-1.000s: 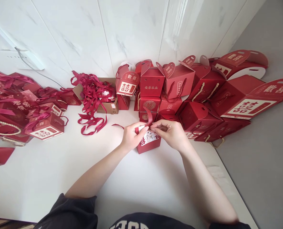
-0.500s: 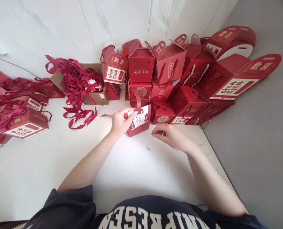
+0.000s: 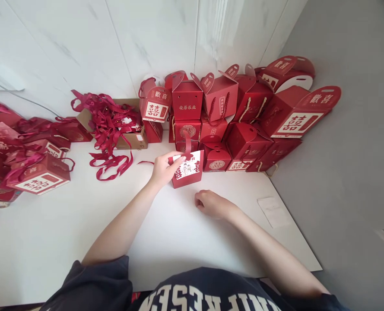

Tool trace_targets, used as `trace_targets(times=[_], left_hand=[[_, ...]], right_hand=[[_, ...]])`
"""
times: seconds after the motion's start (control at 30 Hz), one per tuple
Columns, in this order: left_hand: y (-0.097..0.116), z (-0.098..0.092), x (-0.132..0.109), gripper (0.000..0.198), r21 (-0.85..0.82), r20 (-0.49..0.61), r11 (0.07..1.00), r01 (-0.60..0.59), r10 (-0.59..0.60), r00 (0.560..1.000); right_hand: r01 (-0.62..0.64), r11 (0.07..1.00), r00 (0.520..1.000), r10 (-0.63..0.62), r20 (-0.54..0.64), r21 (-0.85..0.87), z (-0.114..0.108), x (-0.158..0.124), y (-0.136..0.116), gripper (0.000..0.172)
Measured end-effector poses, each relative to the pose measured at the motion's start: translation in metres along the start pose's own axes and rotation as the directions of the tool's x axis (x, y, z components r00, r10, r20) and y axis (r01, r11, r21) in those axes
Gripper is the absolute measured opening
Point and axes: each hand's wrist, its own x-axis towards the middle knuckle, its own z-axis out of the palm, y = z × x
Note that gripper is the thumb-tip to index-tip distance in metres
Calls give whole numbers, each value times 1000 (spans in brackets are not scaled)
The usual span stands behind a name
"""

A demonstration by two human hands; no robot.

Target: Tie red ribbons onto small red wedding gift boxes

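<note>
Head camera looks down on a white table [image 3: 65,233] set against a marbled white wall. Near the middle of the frame the left hand [image 3: 162,168] grips the upper left corner of a small red gift box [image 3: 188,172], thumb along its top edge and fingers behind; the box stands upright on the table, a white picture label on its front and a loop of red ribbon [image 3: 187,144] rising from its top. Just below and to the right of the box, the right hand [image 3: 211,204] rests on the table with its fingers curled under into a loose fist; whether it holds anything I cannot tell, and it does not touch the box. Behind the box, from upper centre to upper right, a stack of red gift boxes [image 3: 230,116] leans against the wall. A tangle of red ribbons [image 3: 109,129] spills from a brown cardboard box [image 3: 133,139] at upper left, and more red boxes [image 3: 33,160] crowd the left edge. A white slip of paper [image 3: 274,211] lies near the table's right edge.
</note>
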Motion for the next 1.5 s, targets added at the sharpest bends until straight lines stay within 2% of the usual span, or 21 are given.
trace_targets(times=[0.1, 0.17, 0.2, 0.27, 0.33, 0.43, 0.53, 0.6, 0.63, 0.73, 0.83, 0.9, 1.0, 1.1, 1.17, 1.3, 1.5], left_hand=[[1, 0, -1, 31, 17, 15, 1000, 21, -21, 1000], [3, 2, -4, 31, 36, -10, 999, 12, -12, 1000], [5, 4, -6, 30, 47, -30, 999, -1, 2, 1000], [9, 9, -11, 29, 79, -89, 997, -22, 29, 996], [11, 13, -16, 26, 120, -138, 992, -26, 42, 990], [12, 15, -20, 23, 160, -158, 987, -17, 43, 986], [11, 12, -19, 25, 162, -142, 987, -5, 28, 990], [10, 10, -15, 26, 138, -113, 990, 9, 7, 994], [10, 9, -14, 27, 121, -98, 992, 17, -5, 995], [9, 7, -10, 27, 82, -75, 996, 33, -27, 997], [9, 7, -8, 28, 70, -57, 997, 24, -20, 998], [10, 7, -8, 29, 73, -43, 997, 27, -24, 999], [12, 6, -7, 28, 89, -42, 996, 29, -25, 999], [12, 6, -7, 27, 103, -54, 995, 16, -10, 999], [12, 6, -7, 27, 116, -59, 993, 8, -1, 998], [10, 6, -6, 26, 136, -58, 991, -9, 17, 998], [8, 7, -5, 25, 141, -54, 990, -24, 32, 998]], right_hand=[[55, 997, 998, -56, 17, 50, -14, 0, -9, 22], [123, 984, 992, -120, -29, 130, -34, 1, -19, 26], [169, 968, 985, -157, -78, 185, -45, 3, -25, 26], [311, 882, 940, -231, -251, 353, -67, 10, -37, 19], [402, 823, 883, -232, -408, 403, -80, 19, -49, 15], [410, 867, 813, -207, -544, 284, -73, 29, -56, 12], [423, 902, 775, -312, -549, 84, -43, 22, -42, 15], [476, 877, 778, -457, -432, -70, -23, 8, -24, 21], [482, 868, 790, -489, -370, -119, -15, 0, -14, 23], [390, 917, 881, -399, -255, -88, -5, -19, 14, 24], [287, 958, 926, -277, -257, 3, -13, -28, 29, 22], [273, 962, 929, -257, -266, 22, -21, -29, 31, 22], [310, 951, 931, -299, -207, 19, -24, -26, 30, 19], [296, 955, 949, -294, -115, -5, -16, -19, 26, 13], [243, 970, 967, -244, -79, -24, -9, -16, 25, 16], [147, 988, 983, -150, -106, -36, 0, -15, 23, 20], [138, 990, 982, -140, -125, -24, 4, -15, 25, 12]])
